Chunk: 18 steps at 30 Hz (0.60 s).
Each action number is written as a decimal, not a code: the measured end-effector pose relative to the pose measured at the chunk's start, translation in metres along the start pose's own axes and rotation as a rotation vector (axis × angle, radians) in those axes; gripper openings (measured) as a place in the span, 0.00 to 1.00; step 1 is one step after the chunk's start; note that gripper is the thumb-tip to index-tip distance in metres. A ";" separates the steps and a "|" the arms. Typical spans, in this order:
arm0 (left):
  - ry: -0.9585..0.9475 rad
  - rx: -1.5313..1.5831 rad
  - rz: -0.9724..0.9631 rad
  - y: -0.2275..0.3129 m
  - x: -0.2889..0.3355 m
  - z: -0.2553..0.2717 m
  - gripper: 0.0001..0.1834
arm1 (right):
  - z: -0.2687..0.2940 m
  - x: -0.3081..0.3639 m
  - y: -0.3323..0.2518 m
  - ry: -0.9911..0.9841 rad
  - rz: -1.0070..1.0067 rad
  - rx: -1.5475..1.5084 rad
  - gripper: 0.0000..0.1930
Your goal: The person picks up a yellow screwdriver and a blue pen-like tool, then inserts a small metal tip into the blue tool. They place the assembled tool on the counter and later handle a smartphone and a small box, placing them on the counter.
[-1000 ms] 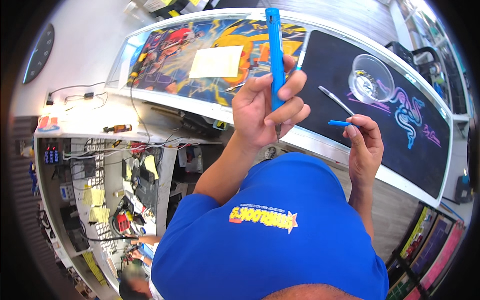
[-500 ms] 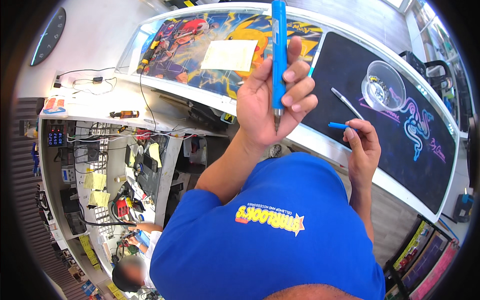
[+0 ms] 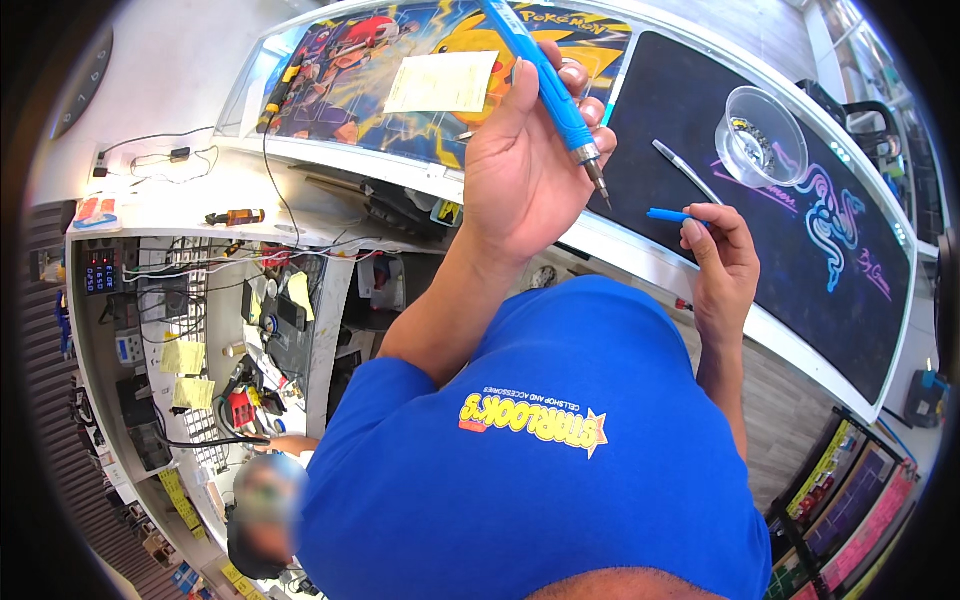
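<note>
My left hand (image 3: 525,170) is raised over the bench's edge, palm showing, with fingers and thumb round a blue pen-shaped tool (image 3: 545,80). The tool slants down to the right, and its narrow metal tip is bare; its upper end runs out at the top of the picture. Lower and to the right, my right hand (image 3: 725,260) pinches a small blue cap-like tube (image 3: 666,215) between thumb and fingers. Beyond that hand, a slim silver pen-like tool (image 3: 685,172) lies on a black mat (image 3: 660,110). A clear plastic cup (image 3: 735,165) with small metal bits stands beside it.
A cream paper slip (image 3: 440,82) lies on the colourful cartoon mat (image 3: 350,110). A yellow-and-black tool (image 3: 283,90) with a cable rests at its left end. At the lower left, another person (image 3: 270,500) sits near a cluttered workbench (image 3: 320,330).
The blue tool has tilted: its tip has swung right and its upper end left. My left hand has turned and shifted slightly left. The right hand still holds the small tube.
</note>
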<state>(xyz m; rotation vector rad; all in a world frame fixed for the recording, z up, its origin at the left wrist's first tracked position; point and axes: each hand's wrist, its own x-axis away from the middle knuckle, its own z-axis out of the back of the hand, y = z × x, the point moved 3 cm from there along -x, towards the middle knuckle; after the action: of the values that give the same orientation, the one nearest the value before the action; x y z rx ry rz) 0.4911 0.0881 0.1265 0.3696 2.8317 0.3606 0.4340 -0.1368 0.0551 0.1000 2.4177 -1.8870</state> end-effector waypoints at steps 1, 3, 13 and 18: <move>-0.003 -0.009 -0.006 0.000 0.000 -0.001 0.17 | 0.000 -0.001 -0.001 -0.001 0.007 0.007 0.09; -0.004 -0.025 -0.016 0.001 0.001 -0.002 0.17 | -0.001 -0.001 -0.001 0.000 0.017 0.022 0.09; 0.006 -0.559 -0.082 -0.002 0.009 -0.009 0.20 | -0.003 0.000 -0.003 0.008 0.017 0.006 0.09; 0.070 -0.850 -0.047 -0.010 0.015 -0.028 0.28 | -0.001 0.000 0.000 0.020 0.005 0.000 0.09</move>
<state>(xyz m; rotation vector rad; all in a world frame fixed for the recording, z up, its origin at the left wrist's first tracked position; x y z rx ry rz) 0.4667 0.0771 0.1468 0.1018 2.4356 1.4913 0.4345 -0.1362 0.0553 0.1247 2.4283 -1.8927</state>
